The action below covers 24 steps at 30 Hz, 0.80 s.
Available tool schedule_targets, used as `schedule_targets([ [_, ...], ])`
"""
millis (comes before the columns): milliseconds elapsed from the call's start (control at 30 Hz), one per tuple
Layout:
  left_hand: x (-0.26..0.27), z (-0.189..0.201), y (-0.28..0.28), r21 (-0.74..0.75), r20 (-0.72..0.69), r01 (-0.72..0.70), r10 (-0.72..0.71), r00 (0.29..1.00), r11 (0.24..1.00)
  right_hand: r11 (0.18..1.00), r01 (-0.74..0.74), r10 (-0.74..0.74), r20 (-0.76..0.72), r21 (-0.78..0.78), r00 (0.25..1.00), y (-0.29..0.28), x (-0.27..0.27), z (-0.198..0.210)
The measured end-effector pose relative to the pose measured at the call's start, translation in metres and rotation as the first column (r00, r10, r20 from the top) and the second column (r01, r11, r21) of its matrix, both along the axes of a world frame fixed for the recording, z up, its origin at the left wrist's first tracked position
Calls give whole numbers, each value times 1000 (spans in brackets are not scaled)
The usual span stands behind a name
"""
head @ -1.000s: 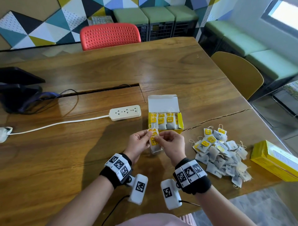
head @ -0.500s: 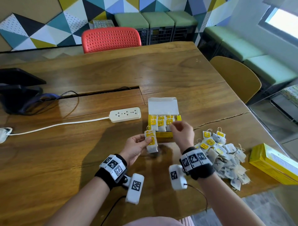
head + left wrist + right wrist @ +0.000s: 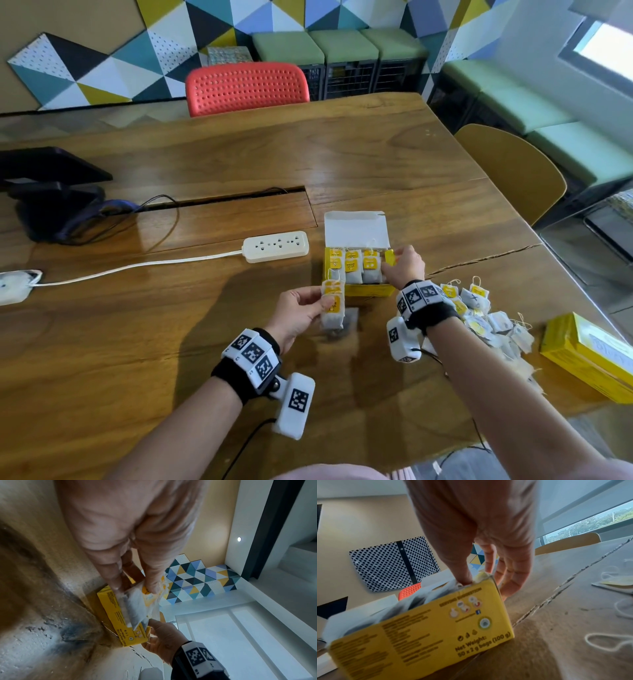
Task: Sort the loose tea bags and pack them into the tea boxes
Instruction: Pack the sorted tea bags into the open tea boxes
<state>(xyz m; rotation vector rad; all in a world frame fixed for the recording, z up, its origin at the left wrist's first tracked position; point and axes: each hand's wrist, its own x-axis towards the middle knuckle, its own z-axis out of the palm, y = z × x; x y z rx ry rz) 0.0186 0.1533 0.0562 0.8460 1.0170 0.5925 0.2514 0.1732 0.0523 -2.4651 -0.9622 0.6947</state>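
Tea bags in hand: my left hand (image 3: 298,313) pinches a small stack of tea bags (image 3: 332,306) between thumb and fingers, yellow tags facing up, held just off the near-left corner of the open box.
Open tea box (image 3: 358,272): it stands near the middle of the tabletop (image 3: 171,342), white lid flap folded back toward the far edge, rows of bags upright inside and filling most of its width.
Right hand (image 3: 404,267): it sits at the box's right end; in the right wrist view the thumb presses down inside the near-right corner while the fingers reach down the outer end wall, so I read it as a light clasp on the box wall with nothing carried.
Step in hand: I judge that I am steadying the box and making room for the stack.
Doing it well: I should hold the box wall firm, press the packed bags aside with the thumb to open a slot, then lower the stack upright with tags on top, matching the rows. I should keep strings from snagging on the rim.
Loose pile (image 3: 479,318): unsorted bags lie heaped toward the right edge of the tabletop, just right of my right wrist, so much remains.
Second box (image 3: 589,356): closed, yellow, lying by the near-right corner.
Power strip (image 3: 275,246): left of the open box, its cord running toward the left edge.
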Motion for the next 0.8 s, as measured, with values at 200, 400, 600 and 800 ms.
schedule_targets([
  [200, 7, 3, 3, 116, -110, 20, -7, 994, 993, 998, -58, 59, 25, -37, 998, -5, -7, 9],
  [400, 38, 11, 15, 416, -411, 162, 26, 911, 895, 997, -75, 75, -101, 5, 992, -19, -15, 7],
  [600, 81, 6, 33, 492, -493, 187, 95, 865, 850, 1000, -20, 24, -204, 20, 979, -25, -17, 5],
  [800, 92, -14, 37, 596, -546, 268, 137, 826, 756, 999, -36, 40, -206, 24, 978, -30, -21, 13],
])
